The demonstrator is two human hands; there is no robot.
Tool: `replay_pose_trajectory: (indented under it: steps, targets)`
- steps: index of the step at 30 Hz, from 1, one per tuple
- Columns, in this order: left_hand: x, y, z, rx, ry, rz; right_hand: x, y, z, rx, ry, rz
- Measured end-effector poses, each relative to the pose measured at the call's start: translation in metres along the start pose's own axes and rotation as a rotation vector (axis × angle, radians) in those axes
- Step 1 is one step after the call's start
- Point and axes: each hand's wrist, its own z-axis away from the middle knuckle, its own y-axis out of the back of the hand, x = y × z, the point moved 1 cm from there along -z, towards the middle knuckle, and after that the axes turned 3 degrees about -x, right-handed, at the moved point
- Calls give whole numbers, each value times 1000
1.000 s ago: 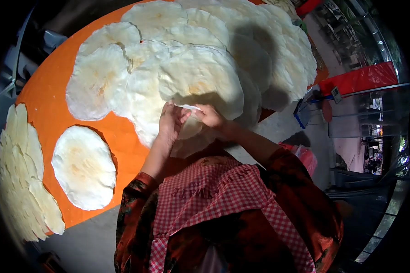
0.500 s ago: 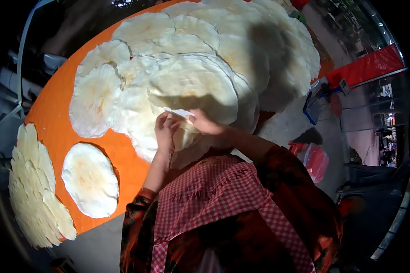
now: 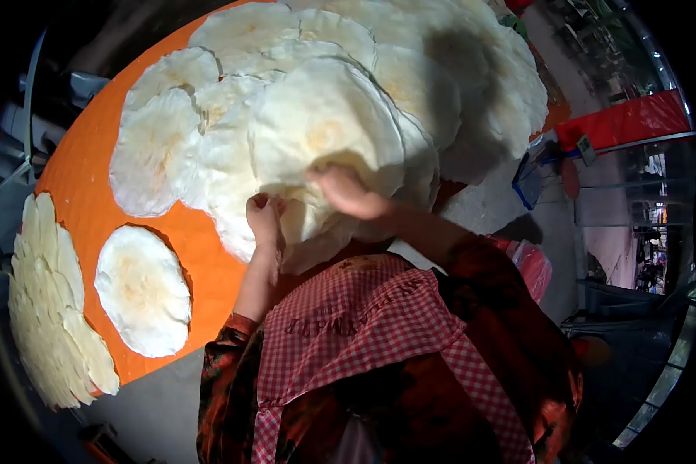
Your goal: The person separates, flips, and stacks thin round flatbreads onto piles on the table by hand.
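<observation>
A large round flatbread (image 3: 325,116), pale with a light brown middle, lies on top of the overlapping pile in front of me. My left hand (image 3: 266,219) is closed in a pinch at its near left edge; the fingertips are small and partly in shadow. On the near part of the same flatbread rests my right hand (image 3: 348,192), palm down with fingers stretched to the left, slightly blurred. Its shadow darkens the bread around it.
Beneath the breads is an orange table (image 3: 216,267). A single flatbread (image 3: 143,291) lies at the left, beside a stack of thin overlapping flatbreads (image 3: 50,309) at the table's edge. A blue-framed stool (image 3: 524,184) and a red plastic container (image 3: 532,271) stand to the right.
The raised near edge of the top flatbread, earlier between both hands, now lies flatter. My left hand has shifted slightly left and down; my right hand has let go and moved onto the bread.
</observation>
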Motion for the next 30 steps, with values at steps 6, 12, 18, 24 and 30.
replay_pose_trajectory:
  steps: [6,12,18,24,30]
  targets:
    - [6,-18,33,-343,165,150,31,6,-47,115,-164,-533]
    - [32,-42,44,-314,-169,-223,-41,76,-34,-134,-209,-1241]
    - [-1,-17,25,-317,248,367,-6,48,-10,-398,191,-900]
    - [10,-16,28,-256,263,384,60,39,76,-78,486,-70]
    - [53,-21,9,-386,163,400,57,25,49,25,74,-405]
